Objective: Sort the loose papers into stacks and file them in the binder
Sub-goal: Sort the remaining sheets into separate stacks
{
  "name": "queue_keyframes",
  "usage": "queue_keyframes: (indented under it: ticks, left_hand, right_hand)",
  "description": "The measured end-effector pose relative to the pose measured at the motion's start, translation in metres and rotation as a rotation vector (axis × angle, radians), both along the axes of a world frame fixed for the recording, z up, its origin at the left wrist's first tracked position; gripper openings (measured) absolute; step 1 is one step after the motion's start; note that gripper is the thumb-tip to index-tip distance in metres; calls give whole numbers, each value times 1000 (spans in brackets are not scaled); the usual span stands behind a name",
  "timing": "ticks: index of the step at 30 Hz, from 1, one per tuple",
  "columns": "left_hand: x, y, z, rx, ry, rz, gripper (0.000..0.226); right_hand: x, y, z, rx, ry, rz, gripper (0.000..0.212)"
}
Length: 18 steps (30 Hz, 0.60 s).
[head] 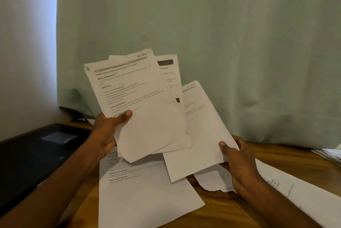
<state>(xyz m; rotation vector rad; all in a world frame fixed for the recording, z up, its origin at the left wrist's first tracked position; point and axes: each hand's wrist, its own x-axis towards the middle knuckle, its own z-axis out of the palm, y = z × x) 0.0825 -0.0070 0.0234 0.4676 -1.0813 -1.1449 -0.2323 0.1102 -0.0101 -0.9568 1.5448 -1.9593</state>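
Green curtain (221, 34) fills the background behind a wooden table (230, 207), where a person sorts printed pages. At the left edge lies a dark binder (33, 155), closed, well apart from the pages in hand. Loose sheets are spread flat across the tabletop: one printed sheet (144, 196) in the centre, a long sheet (304, 192) at the right, and a smaller pile (330, 155) at the far right edge. Raised above them, the left hand (107, 131) grasps a fanned sheaf of papers (140, 102), thumb pressed on the top page, which bears headings such as "TASK GOAL". Beside it, the right hand (238, 161) pinches a single sheet (201, 130) by its lower right corner, its upper part tucked behind the sheaf.
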Motion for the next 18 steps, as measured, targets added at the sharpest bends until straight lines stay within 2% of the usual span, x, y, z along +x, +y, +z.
queue_keyframes:
  ticks: [5, 18]
  left_hand:
    - [-5, 2, -2, 31, -23, 64, 43]
    - [-7, 2, -2, 26, -31, 120, 38]
  right_hand:
    - [-1, 0, 1, -6, 62, -34, 33]
    - [-2, -3, -2, 10, 17, -25, 31]
